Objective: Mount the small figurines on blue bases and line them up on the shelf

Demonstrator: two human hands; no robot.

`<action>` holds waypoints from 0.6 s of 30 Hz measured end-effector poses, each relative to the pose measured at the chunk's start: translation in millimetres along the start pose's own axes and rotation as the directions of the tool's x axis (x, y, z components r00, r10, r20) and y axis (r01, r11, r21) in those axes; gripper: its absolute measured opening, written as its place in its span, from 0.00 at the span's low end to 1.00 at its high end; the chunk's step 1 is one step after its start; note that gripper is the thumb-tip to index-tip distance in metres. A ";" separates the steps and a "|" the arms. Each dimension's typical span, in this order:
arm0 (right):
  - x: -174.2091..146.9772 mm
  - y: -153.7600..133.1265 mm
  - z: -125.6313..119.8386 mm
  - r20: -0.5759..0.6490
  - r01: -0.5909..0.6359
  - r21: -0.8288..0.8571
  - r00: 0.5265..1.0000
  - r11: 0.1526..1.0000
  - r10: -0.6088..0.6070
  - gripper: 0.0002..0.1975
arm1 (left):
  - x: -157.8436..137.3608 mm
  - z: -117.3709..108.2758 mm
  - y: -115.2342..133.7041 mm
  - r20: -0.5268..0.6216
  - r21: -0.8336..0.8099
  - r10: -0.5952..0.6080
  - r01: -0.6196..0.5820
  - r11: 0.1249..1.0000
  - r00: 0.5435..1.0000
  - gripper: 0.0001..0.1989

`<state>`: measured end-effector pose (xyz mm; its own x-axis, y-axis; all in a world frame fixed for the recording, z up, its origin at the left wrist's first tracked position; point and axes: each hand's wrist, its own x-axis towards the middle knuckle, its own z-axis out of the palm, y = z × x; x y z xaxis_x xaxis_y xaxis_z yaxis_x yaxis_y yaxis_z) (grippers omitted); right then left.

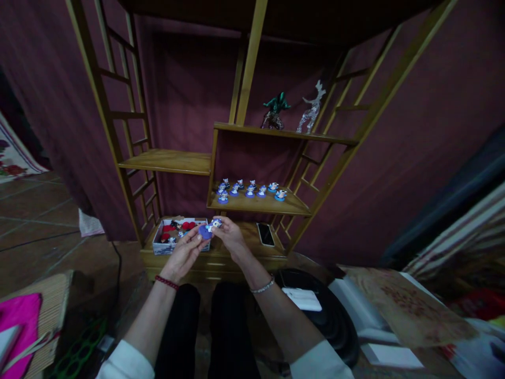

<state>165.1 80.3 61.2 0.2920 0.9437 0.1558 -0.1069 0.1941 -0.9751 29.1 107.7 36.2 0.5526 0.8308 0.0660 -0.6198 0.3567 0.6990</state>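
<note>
A small purple-and-white figurine [205, 230] with a round purple base is held between both hands, above the right end of a box. My left hand [188, 252] pinches its base from the left. With closed fingers, my right hand [231, 238] grips its white upper part. Just behind the left hand, the open cardboard box [158, 247] contains red pieces and more small figurines. Several similar purple figurines [250, 191] stand upright in loose rows on the low wooden shelf [272, 204]; two with blue bases, such as this cow-like figurine [280, 195], stand at the right.
A phone [265, 235] lies on the bottom board right of my hands. On the upper shelf stand a green figure [276, 110] and a clear deer-like statue [311, 109]. A white case [302, 299] rests on a round black object [335, 321] at the lower right.
</note>
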 end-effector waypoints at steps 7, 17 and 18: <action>-16.7 -16.2 -10.1 -0.052 0.068 -0.038 0.996 0.997 -0.070 0.19 | -11.3 21.0 -1.8 0.035 0.013 -0.010 0.009 1.000 0.999 0.17; -39.1 -30.3 -19.4 -0.043 0.158 -0.116 0.986 0.981 -0.164 0.17 | -24.8 44.3 -9.7 0.036 0.016 0.014 -0.014 1.000 0.999 0.15; -41.2 -31.2 -19.9 -0.045 0.166 -0.116 0.984 0.979 -0.173 0.17 | -26.2 45.5 -10.2 0.037 0.013 0.015 -0.016 1.000 0.999 0.15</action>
<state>175.3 30.0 82.1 0.3485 0.8830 0.3145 0.0544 0.3159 -0.9472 46.3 62.9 59.7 0.5635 0.8197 0.1029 -0.6211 0.3383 0.7069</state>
